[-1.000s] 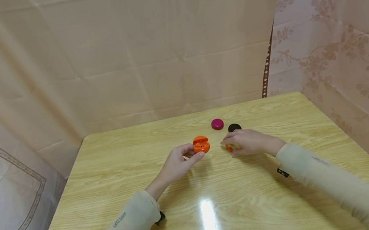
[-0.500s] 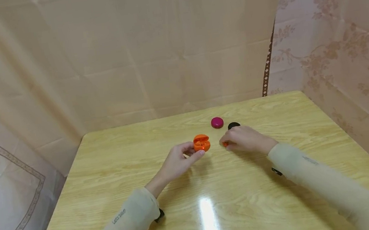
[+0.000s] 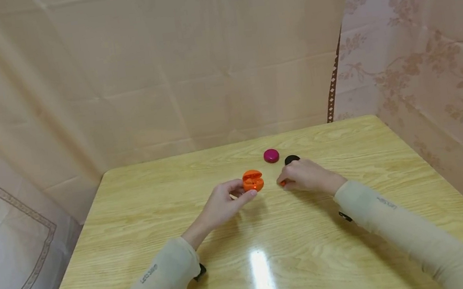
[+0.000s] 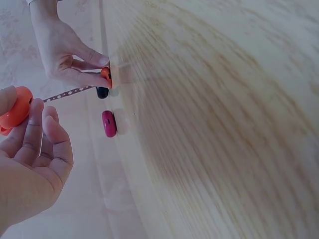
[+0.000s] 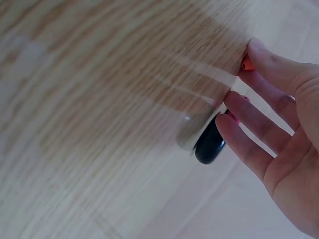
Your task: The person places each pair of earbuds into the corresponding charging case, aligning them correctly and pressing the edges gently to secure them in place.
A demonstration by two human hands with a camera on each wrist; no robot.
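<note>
My left hand (image 3: 221,203) holds an orange earbud case (image 3: 254,186) above the table, thumb in front and fingers behind. Its lid is tilted up, and the inside faces me, with orange shapes too small to tell apart. To its right, my right hand (image 3: 308,175) pinches a small orange earbud (image 4: 105,74) between thumb and forefinger, down by the tabletop. The fingers cover most of the earbud in the head view; part of it (image 5: 247,62) shows in the right wrist view. The other right fingers are spread near a black case (image 5: 210,144).
A magenta case (image 3: 271,156) with its lid down lies behind the hands. The black case (image 3: 291,159) sits right of it, partly behind my right hand. The wooden table (image 3: 154,187) meets a beige cloth (image 3: 162,76) at the back and floral cloth (image 3: 433,57) at right.
My right hand has shifted slightly left, and its fingers have closed in on the earbud, hiding more of it. The left hand and the orange case have hardly moved.
</note>
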